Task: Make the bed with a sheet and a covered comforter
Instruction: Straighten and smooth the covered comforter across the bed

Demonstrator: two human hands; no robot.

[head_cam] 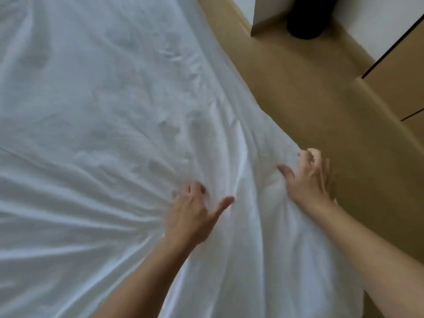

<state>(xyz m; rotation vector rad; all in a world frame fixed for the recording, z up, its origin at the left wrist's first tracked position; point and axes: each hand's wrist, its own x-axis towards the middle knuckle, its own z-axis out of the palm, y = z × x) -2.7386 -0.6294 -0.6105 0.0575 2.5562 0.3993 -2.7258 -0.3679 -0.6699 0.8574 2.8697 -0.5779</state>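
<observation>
A white sheet [96, 106] covers the bed and fills the left and middle of the view, creased all over. My left hand [195, 212] lies on top of it near the middle, fingers curled into the cloth and thumb sticking out; tight folds fan out from it to the left. My right hand [307, 177] is at the bed's right edge, thumb on top and fingers curled over the sheet's edge, slightly blurred. A puffed fold of sheet stands between the two hands.
Tan floor [298, 88] runs along the bed's right side. A white wall corner [254, 12] and a black rounded object [307, 17] stand at the top. A tan cabinet front [399, 83] with dark seams is at the far right.
</observation>
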